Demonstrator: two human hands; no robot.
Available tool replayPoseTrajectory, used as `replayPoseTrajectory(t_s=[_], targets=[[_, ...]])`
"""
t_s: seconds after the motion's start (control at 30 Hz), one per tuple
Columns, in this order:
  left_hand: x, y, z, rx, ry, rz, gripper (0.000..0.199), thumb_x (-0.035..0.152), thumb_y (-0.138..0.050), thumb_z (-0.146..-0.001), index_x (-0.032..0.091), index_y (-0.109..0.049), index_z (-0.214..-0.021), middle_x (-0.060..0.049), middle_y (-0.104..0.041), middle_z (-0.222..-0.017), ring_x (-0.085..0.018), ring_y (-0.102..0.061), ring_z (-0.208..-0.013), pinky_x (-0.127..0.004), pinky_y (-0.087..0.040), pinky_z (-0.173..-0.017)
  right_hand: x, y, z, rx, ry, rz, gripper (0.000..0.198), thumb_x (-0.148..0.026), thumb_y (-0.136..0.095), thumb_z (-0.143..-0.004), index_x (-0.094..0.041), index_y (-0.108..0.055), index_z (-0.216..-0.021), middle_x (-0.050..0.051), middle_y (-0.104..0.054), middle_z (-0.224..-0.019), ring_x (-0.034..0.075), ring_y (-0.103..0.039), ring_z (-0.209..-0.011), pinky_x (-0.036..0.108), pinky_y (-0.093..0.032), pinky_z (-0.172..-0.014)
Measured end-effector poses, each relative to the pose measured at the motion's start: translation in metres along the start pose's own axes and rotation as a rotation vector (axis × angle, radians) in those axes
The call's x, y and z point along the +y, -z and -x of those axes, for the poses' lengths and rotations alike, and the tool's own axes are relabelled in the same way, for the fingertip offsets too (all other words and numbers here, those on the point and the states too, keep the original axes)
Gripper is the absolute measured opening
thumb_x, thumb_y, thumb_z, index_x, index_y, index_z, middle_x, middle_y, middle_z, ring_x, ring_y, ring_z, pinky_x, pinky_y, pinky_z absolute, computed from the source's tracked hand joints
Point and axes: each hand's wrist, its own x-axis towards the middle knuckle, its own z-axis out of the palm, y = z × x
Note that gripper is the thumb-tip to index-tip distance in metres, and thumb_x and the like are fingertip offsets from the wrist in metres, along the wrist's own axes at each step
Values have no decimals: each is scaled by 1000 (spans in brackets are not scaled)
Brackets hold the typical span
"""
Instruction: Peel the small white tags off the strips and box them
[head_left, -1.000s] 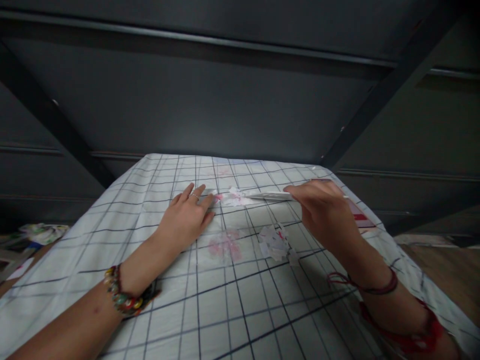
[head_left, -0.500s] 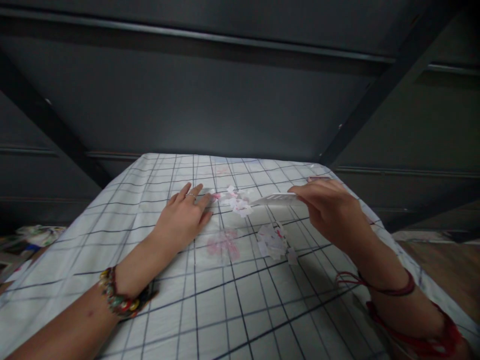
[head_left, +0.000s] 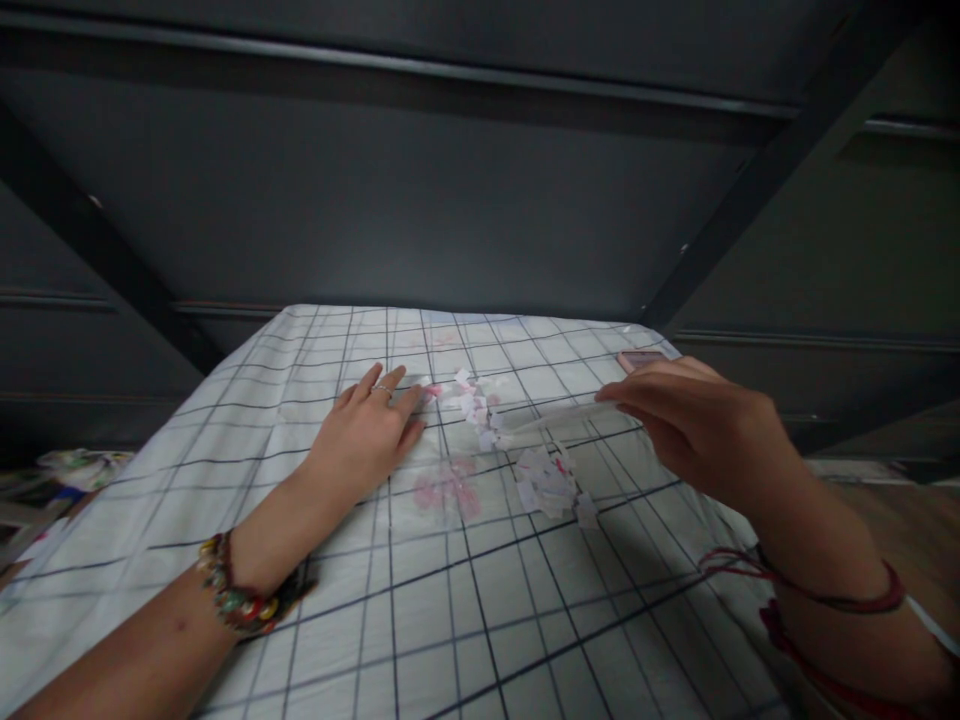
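Note:
My left hand (head_left: 369, 432) lies on the checked cloth with fingers spread, holding nothing. Its index fingertip is beside a strewn cluster of small white and pink paper scraps (head_left: 474, 405). Between thumb and fingers, my right hand (head_left: 694, 420) pinches the end of a thin, flat, whitish piece (head_left: 566, 415). Seen almost edge-on, its exact kind is unclear. The far end of that piece reaches the right side of the scraps. Below it sits a second heap of scraps (head_left: 549, 482). A translucent sheet with pink shapes (head_left: 448, 490) lies to the right of my left wrist.
A white tablecloth with dark grid lines (head_left: 420, 620) covers the table. Behind its far edge stands a dark panel (head_left: 420, 190). A phone-like pink-edged object (head_left: 639, 360) lies beyond my right hand. Crumpled items (head_left: 82, 468) are off the table at left.
My right hand has moved right and slightly toward me with the whitish piece, which has turned more edge-on. Some scraps have shifted toward me. My left hand stays in place.

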Motion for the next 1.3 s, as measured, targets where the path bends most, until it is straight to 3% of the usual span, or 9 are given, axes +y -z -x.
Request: replayPoseTrajectory(t_s=[0.53, 0.7, 0.8, 1.03, 1.3], targets=[[1, 2, 0, -6, 5, -13, 41, 30, -48, -94, 14, -56, -131, -16, -47, -145, -37, -36, -137, -51, -39, -106, 5, 13, 0, -28, 45, 18, 30, -3, -41, -82, -23, -63, -85, 2, -68, -72, 18, -64, -70, 32, -50, -65], [-1, -1, 0, 8, 9, 14, 41, 31, -48, -93, 15, -57, -130, -16, -48, -145, -38, -35, -138, -53, -40, -105, 5, 1, 1, 37, 8, 94, 33, 1, -40, -81, -21, -63, -89, 2, -70, -76, 19, -65, -73, 34, -49, -69], [-2, -2, 0, 24, -1, 22, 41, 31, -47, -93, 17, -56, -131, -14, -47, -145, -37, -35, -138, -53, -40, -105, 6, -5, 1, 2, 30, 85, 39, 3, -37, -79, -23, -65, -89, 1, -70, -75, 18, -64, -70, 35, -49, -69], [0, 1, 0, -10, 8, -17, 43, 30, -48, -94, 13, -55, -132, -17, -46, -145, -38, -35, -137, -52, -39, -106, 7, 12, 3, 3, 18, 58, 30, -1, -43, -82, -22, -64, -87, 2, -69, -75, 18, -64, -72, 32, -49, -68], [-2, -1, 0, 5, 5, 8, 42, 31, -49, -93, 14, -56, -131, -16, -47, -145, -37, -35, -138, -52, -39, -105, 7, 14, 3, -38, 83, 0, 34, -1, -40, -81, -24, -64, -85, 0, -69, -72, 18, -64, -70, 32, -49, -66]])
